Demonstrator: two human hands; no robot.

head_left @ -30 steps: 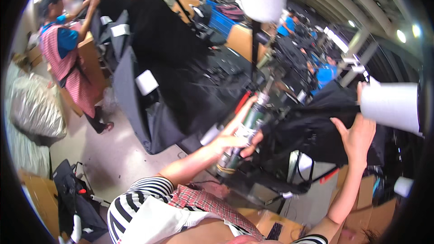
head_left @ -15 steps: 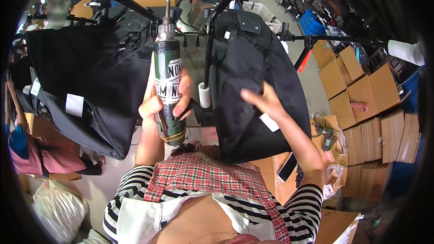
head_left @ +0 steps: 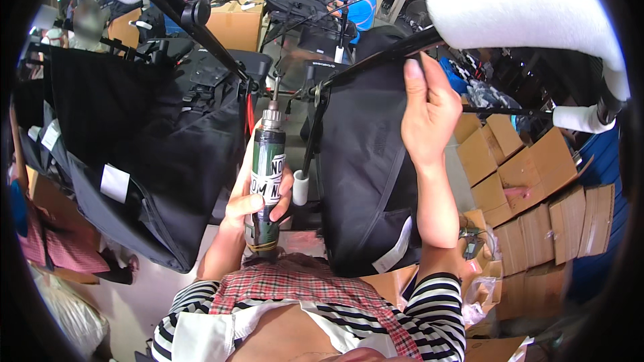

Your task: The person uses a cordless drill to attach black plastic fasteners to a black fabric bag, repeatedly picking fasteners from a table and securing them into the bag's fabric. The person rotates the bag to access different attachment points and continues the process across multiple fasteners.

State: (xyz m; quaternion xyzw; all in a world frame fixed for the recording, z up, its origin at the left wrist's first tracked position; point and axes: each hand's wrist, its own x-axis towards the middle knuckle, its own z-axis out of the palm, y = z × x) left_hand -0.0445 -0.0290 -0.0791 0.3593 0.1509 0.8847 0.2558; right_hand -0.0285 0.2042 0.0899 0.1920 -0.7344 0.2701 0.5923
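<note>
My left hand (head_left: 258, 204) is wrapped round the body of a power screwdriver (head_left: 268, 154), a dark green cylinder with a black-and-white wrap. Its bit points up and away from me, touching nothing that I can make out. To the right hangs a black fabric seat cover (head_left: 362, 161) on a black metal frame tube (head_left: 376, 60). High on its right side, my right hand (head_left: 433, 110) is closed at the cover's upper edge, thumb up beside the tube. The fingertips are partly hidden. A white label (head_left: 394, 249) shows low on the cover.
Another black fabric cover (head_left: 147, 161) hangs at left. White foam sleeves (head_left: 516, 7) wrap the frame's upper bars. Cardboard boxes (head_left: 530, 161) are stacked at right. People in blue (head_left: 362, 10) work at the far side. A white sack (head_left: 74, 308) lies lower left.
My right hand has risen from the middle of the cover to its upper edge, and the fabric now hangs flatter. The screwdriver has dropped lower and slightly right. The foam-wrapped bars have come closer.
</note>
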